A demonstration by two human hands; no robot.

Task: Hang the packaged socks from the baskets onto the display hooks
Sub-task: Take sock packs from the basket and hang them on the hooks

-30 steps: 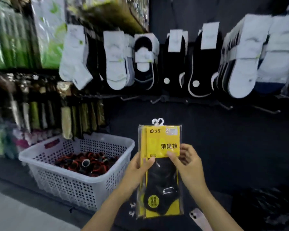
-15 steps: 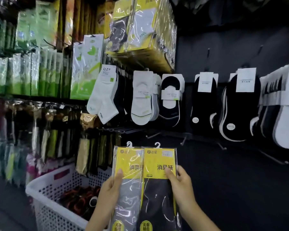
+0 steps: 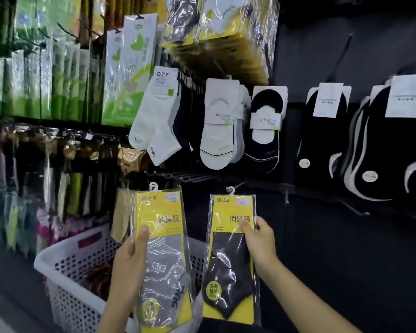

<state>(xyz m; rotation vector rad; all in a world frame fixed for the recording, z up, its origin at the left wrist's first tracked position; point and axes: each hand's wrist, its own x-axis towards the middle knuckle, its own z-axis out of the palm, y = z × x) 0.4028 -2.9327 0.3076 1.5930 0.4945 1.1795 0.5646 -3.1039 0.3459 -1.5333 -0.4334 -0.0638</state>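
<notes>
The left hand (image 3: 130,263) holds a yellow-carded clear pack of grey socks (image 3: 162,258) above the white basket (image 3: 65,280). To its right, apart, the right hand (image 3: 259,239) pinches a similar pack of black socks (image 3: 231,260), its white hook on top.

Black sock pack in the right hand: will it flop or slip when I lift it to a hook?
Probably fairly stiff: the black sock pack stands upright though the right hand pinches only its right edge, suggesting a firm yellow card insert. Likely light, since that pinch alone carries it. The glossy clear sleeve shows glare, so it may be slippery.
</notes>
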